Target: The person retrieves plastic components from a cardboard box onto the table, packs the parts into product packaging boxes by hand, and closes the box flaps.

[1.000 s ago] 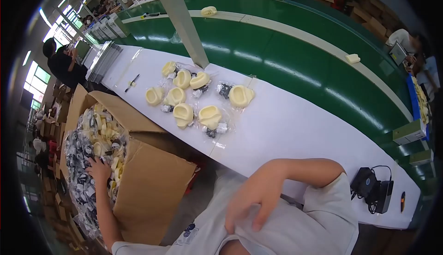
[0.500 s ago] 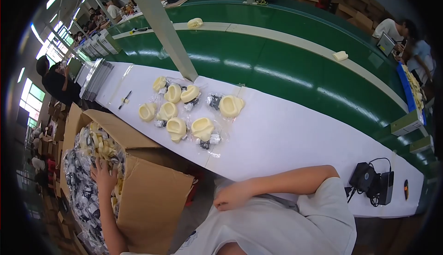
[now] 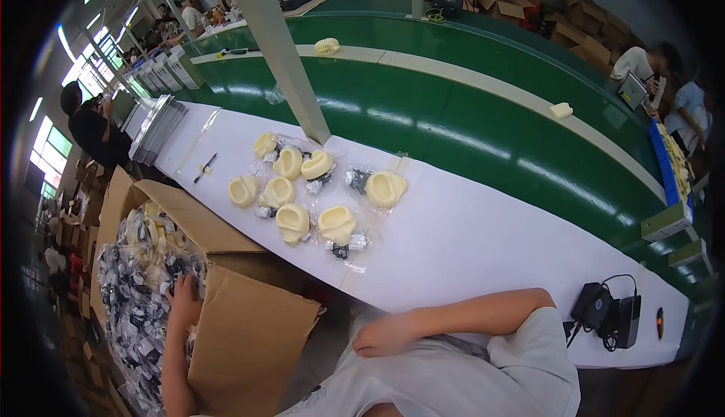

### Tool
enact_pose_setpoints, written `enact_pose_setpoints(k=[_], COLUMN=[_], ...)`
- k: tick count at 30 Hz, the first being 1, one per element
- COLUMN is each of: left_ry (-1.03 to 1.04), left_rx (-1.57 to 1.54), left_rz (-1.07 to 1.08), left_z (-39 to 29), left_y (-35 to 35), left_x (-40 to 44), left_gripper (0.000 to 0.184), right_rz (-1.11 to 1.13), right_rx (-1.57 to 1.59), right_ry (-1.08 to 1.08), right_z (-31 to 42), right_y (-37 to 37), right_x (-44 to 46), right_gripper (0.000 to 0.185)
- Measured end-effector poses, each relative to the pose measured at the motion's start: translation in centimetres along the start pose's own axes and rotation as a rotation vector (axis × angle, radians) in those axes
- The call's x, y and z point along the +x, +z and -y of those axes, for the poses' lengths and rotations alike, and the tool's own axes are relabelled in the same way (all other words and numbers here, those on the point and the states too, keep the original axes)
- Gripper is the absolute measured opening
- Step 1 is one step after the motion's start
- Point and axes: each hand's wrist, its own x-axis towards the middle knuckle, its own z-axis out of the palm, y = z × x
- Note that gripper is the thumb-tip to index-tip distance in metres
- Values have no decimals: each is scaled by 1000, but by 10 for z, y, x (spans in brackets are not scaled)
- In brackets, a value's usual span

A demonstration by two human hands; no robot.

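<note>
My left hand [image 3: 185, 305] reaches into a large open cardboard box [image 3: 245, 334]. Its fingers curl down among clear plastic bags [image 3: 136, 307] with dark and cream parts inside; what they grip is hidden. My right hand [image 3: 380, 335] is loosely closed near the table's front edge, against my shirt, with nothing visible in it. Several cream-coloured moulded parts [image 3: 293, 223] lie on the white table [image 3: 468, 243], on clear bags that also hold small dark and silvery pieces. One cream part [image 3: 385, 189] sits farthest right in this group.
A pen [image 3: 205, 168] lies left of the cream parts. A black power adapter [image 3: 595, 302] with cables and an orange-black tool [image 3: 660, 323] are at the right. A post [image 3: 279, 55] rises by the green conveyor [image 3: 453, 107]. Other people stand at the far left and right.
My left hand has moved slightly right and down inside the box, and its fingers have gone from spread to curled among the bags. My right hand stays in place. The view has shifted slightly.
</note>
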Motion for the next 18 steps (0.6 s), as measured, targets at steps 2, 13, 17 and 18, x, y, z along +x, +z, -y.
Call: enact_pose_setpoints(k=[2,13,17,18], left_ry=[-16,-95,-95,-95], left_rx=[-49,60,113,117], left_rz=[23,-76,-105,-113], left_z=[7,-8,-68,-59], left_y=[9,17,-51,-44], left_x=[0,18,-5,1], left_gripper=[60,56,60,60], right_rz=[5,20,-25,-16], right_rx=[9,-23,11,1], right_ry=[-2,26,34,32], right_z=[0,5,3,0], right_y=[1,-3,-4,-2], right_x=[0,0,1,3], right_gripper=[29,27,27,27])
